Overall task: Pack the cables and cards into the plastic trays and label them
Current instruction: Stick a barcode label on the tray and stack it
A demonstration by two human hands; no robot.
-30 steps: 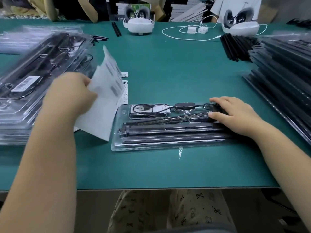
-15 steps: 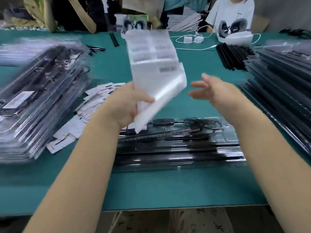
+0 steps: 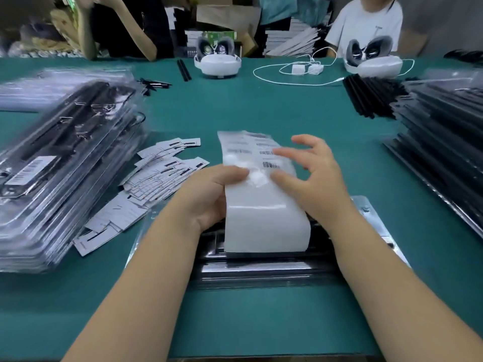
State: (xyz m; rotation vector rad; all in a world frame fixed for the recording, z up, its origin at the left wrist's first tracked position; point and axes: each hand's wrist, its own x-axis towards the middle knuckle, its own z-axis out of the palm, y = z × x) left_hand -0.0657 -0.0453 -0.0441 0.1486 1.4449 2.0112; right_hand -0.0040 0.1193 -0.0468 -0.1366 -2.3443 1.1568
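Note:
A white strip of barcode labels [image 3: 264, 205] hangs over the middle of the table. My left hand [image 3: 211, 197] grips its left edge. My right hand [image 3: 311, 176] reaches onto the strip from the right, thumb and forefinger at a label near the barcodes, the other fingers spread. Below both hands lies a clear plastic tray [image 3: 371, 220] packed with black bars and a cable, mostly hidden by the strip and my arms. White cards [image 3: 156, 178] lie scattered to the left of it.
A tall stack of packed clear trays [image 3: 60, 163] stands at the left, one with a barcode label. Dark trays [image 3: 444, 142] are piled at the right, black bars [image 3: 371, 97] behind them. Two white headsets [image 3: 218, 64] and a white cable [image 3: 292, 74] lie at the far edge. A person sits opposite.
My left hand carried the label strip from the left side over to above the tray and lowered it. My right hand left the tray and came onto the strip.

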